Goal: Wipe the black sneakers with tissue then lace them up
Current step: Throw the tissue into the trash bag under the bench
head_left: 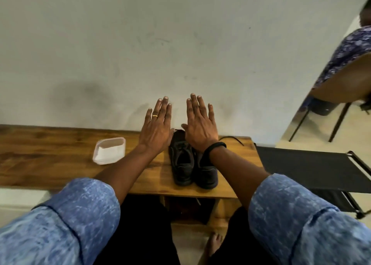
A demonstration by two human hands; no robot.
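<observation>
Head view shows the black sneakers side by side at the centre of the frame, heels toward you, near the front edge of the wooden bench. Your left hand and right hand are held flat above the toe ends, fingers straight and spread, grasping nothing; the right palm hides part of the right shoe. Wiping looks not yet begun, so your first reach is probably left of centre, to the clear plastic tub with white tissue inside. Take the tissue with one hand and steady a shoe with the other so it does not slide on the smooth wood. Wipe from toe to heel, working round the eyelets. A loose black lace lies on the bench just right of your right wrist; keep it in sight for the lacing. Behind the bench rises a pale, scuffed wall. At the right of the frame stands a black folding frame, and in the upper right another person sits on a wooden chair.
</observation>
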